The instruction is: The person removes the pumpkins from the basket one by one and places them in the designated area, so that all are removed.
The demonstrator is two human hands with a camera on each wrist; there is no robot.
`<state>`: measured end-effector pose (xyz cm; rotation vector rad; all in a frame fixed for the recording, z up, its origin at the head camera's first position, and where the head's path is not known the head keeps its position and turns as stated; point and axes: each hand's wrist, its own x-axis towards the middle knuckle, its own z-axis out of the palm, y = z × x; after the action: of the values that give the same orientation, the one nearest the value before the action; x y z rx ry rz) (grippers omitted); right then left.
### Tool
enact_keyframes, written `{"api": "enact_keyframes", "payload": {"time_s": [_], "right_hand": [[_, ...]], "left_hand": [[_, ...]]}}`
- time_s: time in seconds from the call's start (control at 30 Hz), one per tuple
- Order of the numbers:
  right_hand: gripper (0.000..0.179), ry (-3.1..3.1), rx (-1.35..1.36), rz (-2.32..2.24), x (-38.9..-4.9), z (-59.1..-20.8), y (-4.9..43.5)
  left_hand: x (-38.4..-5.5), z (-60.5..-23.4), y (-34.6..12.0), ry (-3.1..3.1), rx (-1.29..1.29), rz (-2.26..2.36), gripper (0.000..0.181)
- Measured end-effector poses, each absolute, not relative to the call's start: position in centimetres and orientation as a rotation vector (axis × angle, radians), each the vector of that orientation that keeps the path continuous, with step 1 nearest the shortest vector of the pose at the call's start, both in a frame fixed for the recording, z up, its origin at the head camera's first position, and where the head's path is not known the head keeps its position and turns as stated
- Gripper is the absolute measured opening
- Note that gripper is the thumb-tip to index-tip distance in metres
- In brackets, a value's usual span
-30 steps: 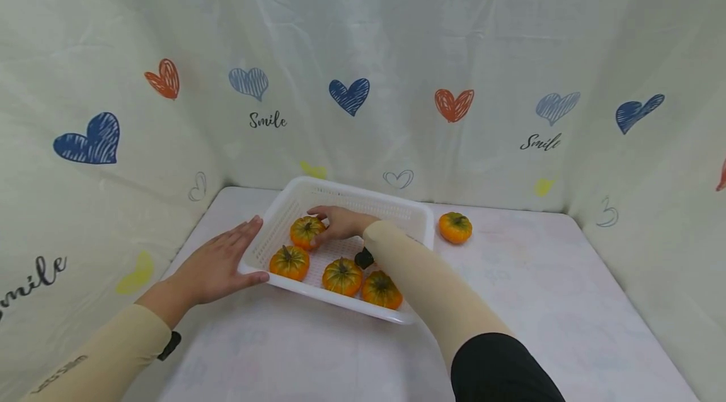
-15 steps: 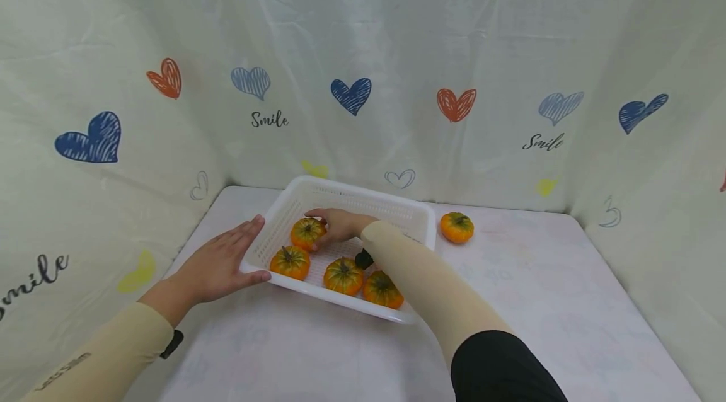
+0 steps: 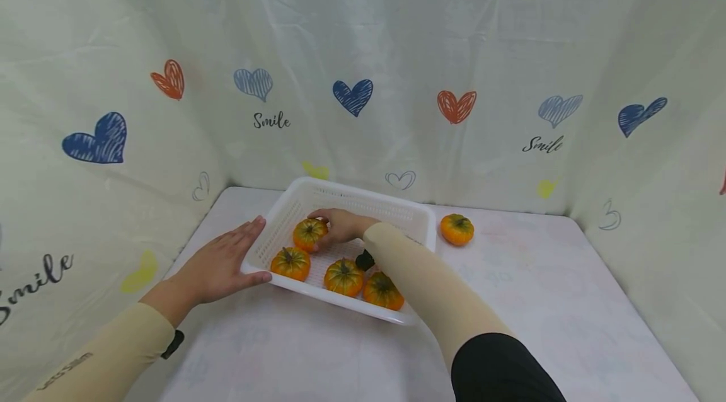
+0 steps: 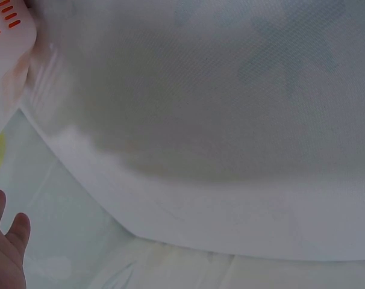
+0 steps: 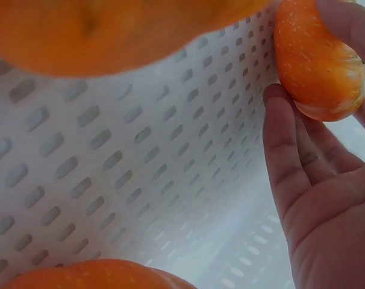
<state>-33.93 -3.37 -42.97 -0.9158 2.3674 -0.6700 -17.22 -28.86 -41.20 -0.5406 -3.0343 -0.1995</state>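
A white perforated plastic basket (image 3: 368, 186) stands at the back left of the table, with several small orange-and-green pumpkins in it. My right hand (image 3: 339, 226) reaches into it and holds the far-left pumpkin (image 3: 309, 235) between thumb and fingers. In the right wrist view, that same pumpkin (image 5: 318, 66) sits within the curve of my fingers, beside the basket wall. Nearer the front lie a left pumpkin (image 3: 290, 264), a middle pumpkin (image 3: 343, 277) and a right pumpkin (image 3: 383, 290). My left hand (image 3: 218, 261) rests with straight fingers against the basket's left end, thumb at the front corner.
Outside the basket, one more pumpkin (image 3: 456, 229) lies on the white-covered table (image 3: 539, 301), just right of the basket. A pale curtain (image 3: 386, 30) printed with hearts hangs behind the table and along both sides. My right forearm crosses over the basket's right part.
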Motion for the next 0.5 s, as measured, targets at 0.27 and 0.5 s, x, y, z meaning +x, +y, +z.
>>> {"api": "enact_keyframes", "payload": {"time_s": [0.27, 0.5], "right_hand": [[0.075, 2.355, -0.918, -0.686, -33.69, -42.79, -3.24], [0.082, 2.337, -0.899, -0.7, -33.45, -42.46, -3.03]], "left_hand": [[-17.24, -41.16, -28.82, -3.032, -0.549, -0.194, 0.111], [-17.13, -41.04, -28.76, -3.031, -0.546, -0.188, 0.11]]}}
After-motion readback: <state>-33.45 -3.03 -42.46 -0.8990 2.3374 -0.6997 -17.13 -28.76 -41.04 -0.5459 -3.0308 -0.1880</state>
